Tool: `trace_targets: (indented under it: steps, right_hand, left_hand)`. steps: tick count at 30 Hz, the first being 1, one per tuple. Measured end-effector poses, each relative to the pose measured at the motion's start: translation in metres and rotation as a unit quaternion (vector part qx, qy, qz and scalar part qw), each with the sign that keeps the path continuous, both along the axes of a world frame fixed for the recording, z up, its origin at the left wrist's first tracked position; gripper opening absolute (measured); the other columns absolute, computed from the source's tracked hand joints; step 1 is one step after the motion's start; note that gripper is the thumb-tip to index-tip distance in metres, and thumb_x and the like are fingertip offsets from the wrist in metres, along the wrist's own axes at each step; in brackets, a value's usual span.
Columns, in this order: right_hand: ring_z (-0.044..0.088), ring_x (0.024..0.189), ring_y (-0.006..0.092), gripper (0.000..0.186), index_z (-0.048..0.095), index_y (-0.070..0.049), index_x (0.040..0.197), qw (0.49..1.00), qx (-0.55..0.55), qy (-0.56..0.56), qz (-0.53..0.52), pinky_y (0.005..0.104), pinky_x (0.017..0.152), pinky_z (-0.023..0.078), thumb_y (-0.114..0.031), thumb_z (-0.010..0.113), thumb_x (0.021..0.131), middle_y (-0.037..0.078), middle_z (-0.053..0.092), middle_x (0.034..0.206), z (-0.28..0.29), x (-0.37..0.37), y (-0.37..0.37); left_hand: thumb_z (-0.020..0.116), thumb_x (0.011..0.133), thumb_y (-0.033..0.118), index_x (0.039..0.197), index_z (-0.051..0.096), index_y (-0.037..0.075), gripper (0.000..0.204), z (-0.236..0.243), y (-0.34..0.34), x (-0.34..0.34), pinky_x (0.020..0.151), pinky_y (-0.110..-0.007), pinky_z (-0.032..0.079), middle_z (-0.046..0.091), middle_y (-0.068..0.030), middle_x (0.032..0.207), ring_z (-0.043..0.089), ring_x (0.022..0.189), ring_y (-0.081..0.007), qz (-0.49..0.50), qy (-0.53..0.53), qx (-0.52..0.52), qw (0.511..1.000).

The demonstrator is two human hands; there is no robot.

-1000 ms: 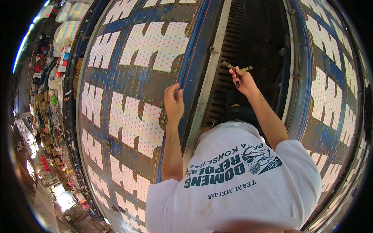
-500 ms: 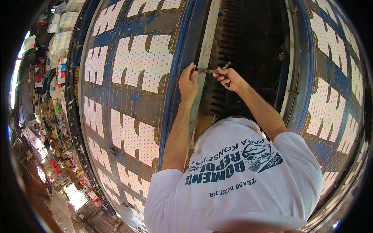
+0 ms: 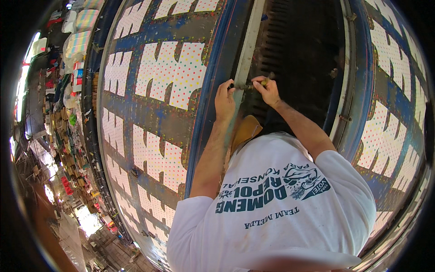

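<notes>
Right hand (image 3: 269, 92) has its thumb and fingers clamped on a small brownish-yellow tool (image 3: 264, 83) — stubby, dull, dark at the ends; fingers cover most of it, so I can't read the full shape. It sits over the dark trough (image 3: 301, 59), just right of the pale rail (image 3: 248, 50), its shaft pointing left toward the rail. Left hand (image 3: 224, 100) is across the rail, fingers bunched at a dark knob (image 3: 231, 85) — I can't tell if they grip it. The rail stands between both hands. Left table (image 3: 174, 120) and right table (image 3: 355, 136) carry rows of white dotted pieces (image 3: 187, 75). A tan flap (image 3: 245, 132) shows beside the white shirt (image 3: 272, 204).
</notes>
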State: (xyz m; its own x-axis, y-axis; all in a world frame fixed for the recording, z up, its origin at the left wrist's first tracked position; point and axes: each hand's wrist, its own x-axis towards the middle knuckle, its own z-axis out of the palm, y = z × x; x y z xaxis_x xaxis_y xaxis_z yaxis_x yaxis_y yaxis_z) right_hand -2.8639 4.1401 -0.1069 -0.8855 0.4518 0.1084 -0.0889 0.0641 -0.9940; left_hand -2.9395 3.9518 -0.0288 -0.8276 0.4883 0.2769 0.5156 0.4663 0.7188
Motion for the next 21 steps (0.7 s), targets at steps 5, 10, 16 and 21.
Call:
trace_targets:
  steps: [5, 10, 16, 21]
  right_hand:
    - [0.067, 0.081, 0.0234, 0.045, 0.073, -0.018, 0.114, 0.798, 0.52, 0.111, 0.283, 0.0357, 0.069, 0.057, -0.017, 0.079, 0.07, 0.002, 0.062, 0.095, 0.014, 0.017, 0.036]
    - [0.063, 0.097, 0.0219, 0.045, 0.071, -0.02, 0.115, 0.736, 0.609, 0.147, 0.254, 0.0366, 0.078, 0.056, -0.022, 0.081, 0.072, 0.002, 0.058, 0.104, 0.02, 0.021, 0.041]
    - [0.063, 0.087, 0.0261, 0.048, 0.068, -0.017, 0.124, 0.827, 0.494, 0.113, 0.244, 0.0366, 0.074, 0.055, -0.014, 0.08, 0.077, 0.005, 0.06, 0.098, 0.03, 0.034, 0.046]
    - [0.063, 0.077, 0.019, 0.032, 0.065, -0.007, 0.128, 0.975, 0.177, -0.003, 0.135, 0.0288, 0.073, 0.051, -0.012, 0.073, 0.097, 0.008, 0.068, 0.096, 0.055, 0.043, 0.05]
  left_hand:
    - [0.062, 0.1, -0.006, 0.135, 0.059, 0.003, 0.036, -0.005, -0.001, 0.0, 0.096, -0.044, 0.056, 0.066, -0.0177, 0.127, 0.065, 0.119, -0.037, -0.02, 0.041, -0.036, 0.998]
    - [0.06, 0.1, -0.006, 0.131, 0.06, 0.003, 0.031, -0.005, -0.003, -0.001, 0.097, -0.044, 0.055, 0.064, -0.018, 0.127, 0.064, 0.118, -0.0383, -0.023, 0.044, -0.03, 0.998]
    - [0.06, 0.097, -0.009, 0.126, 0.062, 0.002, 0.032, -0.004, -0.006, -0.001, 0.097, -0.042, 0.054, 0.063, -0.0176, 0.126, 0.063, 0.117, -0.0379, -0.024, 0.028, 0.005, 0.999]
    - [0.06, 0.093, -0.014, 0.124, 0.063, 0.003, 0.035, -0.003, -0.002, -0.006, 0.097, -0.042, 0.054, 0.063, -0.0175, 0.124, 0.063, 0.116, -0.0378, -0.026, 0.023, -0.006, 0.999]
